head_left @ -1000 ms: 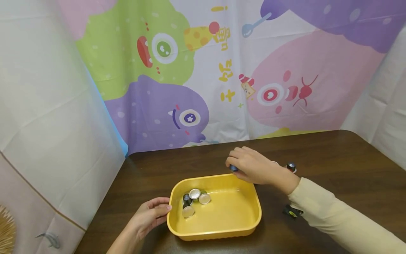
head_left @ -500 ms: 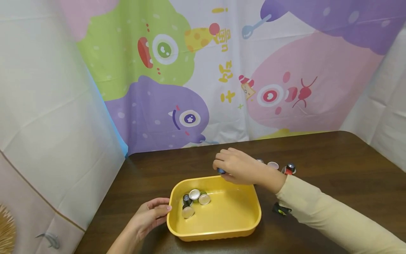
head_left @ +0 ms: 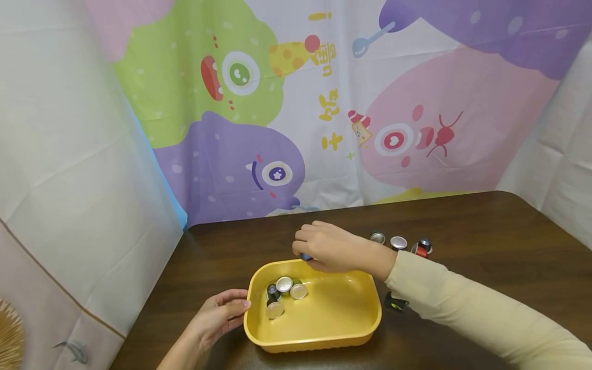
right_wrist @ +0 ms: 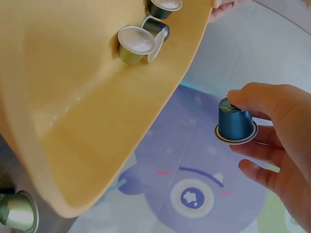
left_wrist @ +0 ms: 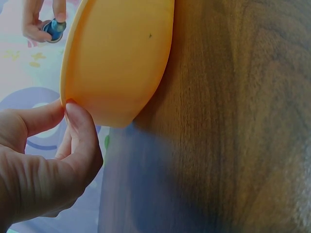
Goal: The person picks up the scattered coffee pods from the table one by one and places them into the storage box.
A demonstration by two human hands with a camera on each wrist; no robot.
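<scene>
My left hand (head_left: 221,314) pinches the left rim of a yellow tray (head_left: 324,341) between thumb and finger, as the left wrist view shows up close. Over the tray's far rim, my right hand (head_left: 330,247) holds a blue coffee capsule (right_wrist: 235,122) by thumb and fingers. In the right wrist view its flanged end points down. Several used-looking capsules lie in the tray's left part: a silver-lidded capsule (head_left: 284,283), a dark capsule (head_left: 273,292) and a pale-lidded capsule (head_left: 274,310) among them. A green capsule (right_wrist: 131,46) shows there in the right wrist view.
More capsules lie on the dark wooden table (head_left: 485,267) at the back right, including a red capsule (head_left: 421,250) and a white-lidded capsule (head_left: 398,242). A small black item (head_left: 395,302) is partly behind the right sleeve. A cartoon curtain (head_left: 240,169) hangs behind the table.
My right hand has moved left along the tray's far rim with the blue capsule, uncovering capsules on the table behind it. The left hand and tray have stayed in place.
</scene>
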